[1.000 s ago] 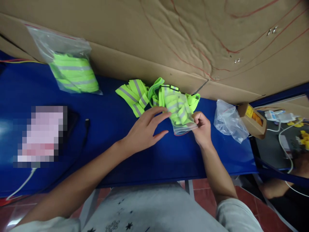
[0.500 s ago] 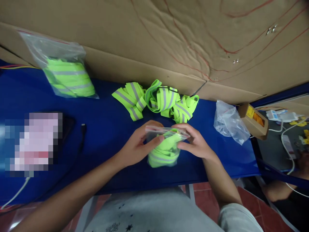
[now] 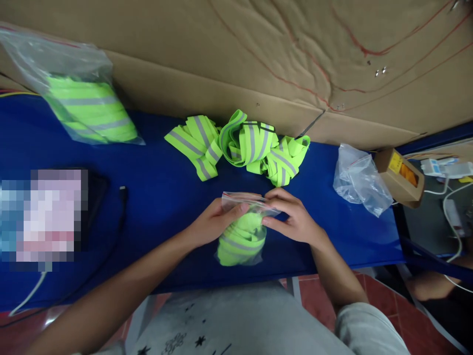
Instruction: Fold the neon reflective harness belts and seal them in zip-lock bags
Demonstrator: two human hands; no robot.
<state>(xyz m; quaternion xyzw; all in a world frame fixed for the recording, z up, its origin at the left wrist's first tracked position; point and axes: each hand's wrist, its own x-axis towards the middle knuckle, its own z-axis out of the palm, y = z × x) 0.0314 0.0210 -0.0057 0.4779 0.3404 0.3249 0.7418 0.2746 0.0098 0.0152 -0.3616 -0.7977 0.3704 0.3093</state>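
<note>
A small clear zip bag (image 3: 242, 231) stuffed with a neon green reflective strap hangs between my hands over the blue table (image 3: 166, 197). My left hand (image 3: 214, 224) pinches the bag's top edge from the left. My right hand (image 3: 291, 219) pinches that same top edge from the right. Just beyond the hands, a loose pile of neon green reflective straps (image 3: 240, 145) lies against the cardboard wall.
A filled bag of straps (image 3: 79, 98) leans at the back left. An empty crumpled plastic bag (image 3: 360, 180) and a small brown box (image 3: 401, 177) sit at the right end. A dark device and cable (image 3: 121, 195) lie left. Another person's arm (image 3: 432, 283) shows lower right.
The bag has come away from the strap pile toward me, turned so its opening faces up. Both hands have closed on its top edge and the bag now hangs lower.
</note>
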